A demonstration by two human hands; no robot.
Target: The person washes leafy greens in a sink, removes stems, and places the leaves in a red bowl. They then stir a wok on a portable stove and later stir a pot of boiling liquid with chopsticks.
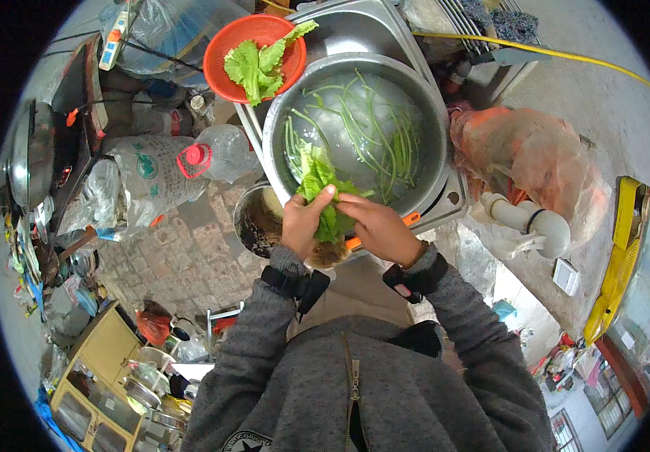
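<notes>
Both my left hand (pixel 304 225) and my right hand (pixel 380 227) grip a bunch of green lettuce leaves (pixel 318 169) over the near rim of a large metal basin (pixel 440 133). Long green beans (pixel 353 121) lie in water in the basin, with some broader green pieces towards its right side. A red plastic colander (pixel 214 62) at the basin's upper left holds more lettuce leaves (pixel 244 65). Below my hands, something orange, perhaps a handle (pixel 411 218), shows at the basin's near edge.
The basin rests on a stainless steel sink (pixel 398 28). A dark-stained metal pot (pixel 245 231) stands at its lower left, near a clear plastic jug (pixel 226 150) with a red cap. White plastic pipe (pixel 528 217) and an orange plastic bag (pixel 534 147) lie to the right. A yellow hose (pixel 505 42) runs behind.
</notes>
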